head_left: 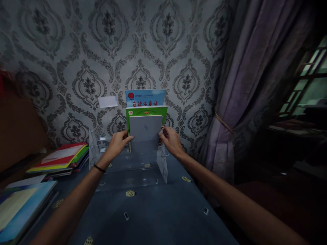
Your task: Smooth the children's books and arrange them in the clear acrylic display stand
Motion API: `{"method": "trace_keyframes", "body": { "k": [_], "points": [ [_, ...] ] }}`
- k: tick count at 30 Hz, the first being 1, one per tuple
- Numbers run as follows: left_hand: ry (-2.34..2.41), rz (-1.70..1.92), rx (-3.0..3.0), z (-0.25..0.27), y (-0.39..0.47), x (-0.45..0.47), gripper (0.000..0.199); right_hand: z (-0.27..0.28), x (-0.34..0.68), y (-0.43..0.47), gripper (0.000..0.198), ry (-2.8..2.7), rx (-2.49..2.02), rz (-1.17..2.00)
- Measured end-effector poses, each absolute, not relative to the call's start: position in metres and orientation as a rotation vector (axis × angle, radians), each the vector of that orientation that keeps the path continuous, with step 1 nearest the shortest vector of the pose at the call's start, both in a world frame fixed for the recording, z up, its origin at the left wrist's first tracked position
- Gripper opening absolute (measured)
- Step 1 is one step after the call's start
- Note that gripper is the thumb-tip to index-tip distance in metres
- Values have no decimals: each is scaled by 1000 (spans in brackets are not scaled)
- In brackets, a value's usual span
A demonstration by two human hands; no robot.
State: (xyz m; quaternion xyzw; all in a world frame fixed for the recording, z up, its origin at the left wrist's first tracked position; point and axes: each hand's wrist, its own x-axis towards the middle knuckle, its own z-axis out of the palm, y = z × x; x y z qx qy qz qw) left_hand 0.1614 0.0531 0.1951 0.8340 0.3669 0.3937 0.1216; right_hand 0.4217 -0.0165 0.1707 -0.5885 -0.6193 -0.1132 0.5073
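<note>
A grey-covered book (145,129) stands upright in a clear tiered rack (161,163). My left hand (118,143) grips its left edge between thumb and fingers, and my right hand (171,139) pinches the right edge. Directly behind it rises a green book (147,111), and farther back a taller blue book (145,97) with red characters on its cover. The lower tiers at the front of the rack show through as transparent plastic. A dark band circles my left wrist.
Stacked books with a red cover (63,153) on top lie left of the rack. Nearer is another pile topped by a light-blue book (28,207). A brown box (20,129) stands far left. Patterned wallpaper backs the dark blue tablecloth (158,214); a tied purple curtain (219,136) hangs right.
</note>
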Motion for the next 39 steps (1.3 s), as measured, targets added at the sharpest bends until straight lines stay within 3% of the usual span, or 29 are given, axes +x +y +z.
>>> {"method": "trace_keyframes", "body": {
  "k": [32,39],
  "points": [
    [1015,1202,2465,182,63,157,32,161,437,-10,28,-1482,-1349,-183],
    [994,1281,2448,176,62,150,18,157,434,-8,32,-1446,-1333,-129]
  ]
}}
